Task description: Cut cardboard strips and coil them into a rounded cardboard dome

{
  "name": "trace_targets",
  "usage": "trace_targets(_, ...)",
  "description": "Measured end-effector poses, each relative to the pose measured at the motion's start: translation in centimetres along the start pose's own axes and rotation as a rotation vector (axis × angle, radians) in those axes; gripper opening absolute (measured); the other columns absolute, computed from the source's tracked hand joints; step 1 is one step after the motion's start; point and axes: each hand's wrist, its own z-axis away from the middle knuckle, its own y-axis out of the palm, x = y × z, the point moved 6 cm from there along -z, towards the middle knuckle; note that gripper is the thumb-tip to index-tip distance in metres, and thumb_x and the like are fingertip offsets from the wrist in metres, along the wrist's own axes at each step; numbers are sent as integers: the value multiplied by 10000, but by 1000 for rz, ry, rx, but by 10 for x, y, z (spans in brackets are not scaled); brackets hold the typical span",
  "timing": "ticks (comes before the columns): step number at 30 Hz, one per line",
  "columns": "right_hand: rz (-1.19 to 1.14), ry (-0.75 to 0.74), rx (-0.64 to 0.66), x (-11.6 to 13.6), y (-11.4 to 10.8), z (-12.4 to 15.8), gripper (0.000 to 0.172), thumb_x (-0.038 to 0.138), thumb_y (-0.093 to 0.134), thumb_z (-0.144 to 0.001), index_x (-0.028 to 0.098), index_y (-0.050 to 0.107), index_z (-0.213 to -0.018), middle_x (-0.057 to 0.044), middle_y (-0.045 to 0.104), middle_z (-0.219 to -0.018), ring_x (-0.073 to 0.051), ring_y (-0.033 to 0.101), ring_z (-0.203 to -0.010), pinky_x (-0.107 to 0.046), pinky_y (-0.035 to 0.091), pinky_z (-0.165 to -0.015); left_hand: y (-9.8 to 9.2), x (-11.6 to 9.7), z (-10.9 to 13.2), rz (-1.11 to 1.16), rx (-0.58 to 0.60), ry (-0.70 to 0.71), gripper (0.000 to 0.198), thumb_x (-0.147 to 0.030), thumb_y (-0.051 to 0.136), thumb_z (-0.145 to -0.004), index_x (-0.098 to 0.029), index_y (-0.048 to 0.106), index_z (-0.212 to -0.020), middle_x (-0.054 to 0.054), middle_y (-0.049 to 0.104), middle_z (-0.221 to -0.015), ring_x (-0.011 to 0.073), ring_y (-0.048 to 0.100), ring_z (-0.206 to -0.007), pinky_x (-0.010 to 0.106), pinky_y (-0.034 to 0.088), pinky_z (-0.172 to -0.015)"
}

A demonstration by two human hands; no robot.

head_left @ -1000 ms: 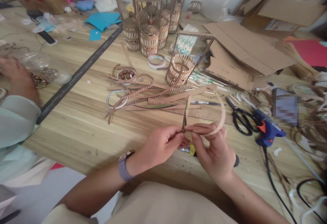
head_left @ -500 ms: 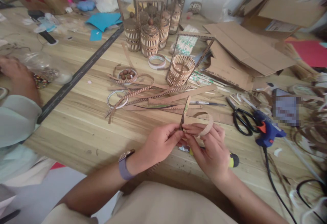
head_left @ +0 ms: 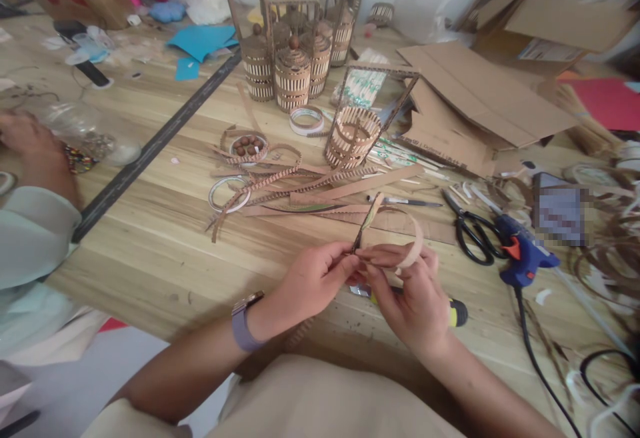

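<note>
Above the bench [head_left: 195, 268], towards its near edge, the left hand [head_left: 317, 281] pinches a curling cardboard strip [head_left: 413, 243] between thumb and fingers; the right hand [head_left: 413, 301] grips it just beside. I'd judge it light, springy, easily creased, best taken by its flat faces.

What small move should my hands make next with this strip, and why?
Perhaps slide the right hand along the cardboard strip while the left hand pinches: both hands grip close together, and the strip's curl arches over the right hand.
</note>
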Motion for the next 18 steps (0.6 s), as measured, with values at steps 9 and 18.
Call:
trace_targets(9, 29, 48, 14, -4, 0, 1, 110, 138, 565, -953, 243, 566, -985, -16, 773, -897, -196, 720, -793, -389, 469, -803, 0, 0, 0, -82, 7, 0, 264, -341, 496, -995, -144, 670, -969, 79, 759, -865, 207, 738, -810, 279, 558, -723)
trace_targets(18, -69, 232, -19, -16, -3, 7, 80, 201, 564, -942, 246, 623, -914, -14, 753, -838, -207, 699, -825, -347, 526, -722, 4, 1, 3, 48, 41, -22, 220, -307, 525, -986, -141, 661, -941, 79, 756, -892, 204, 730, -853, 286, 568, -765)
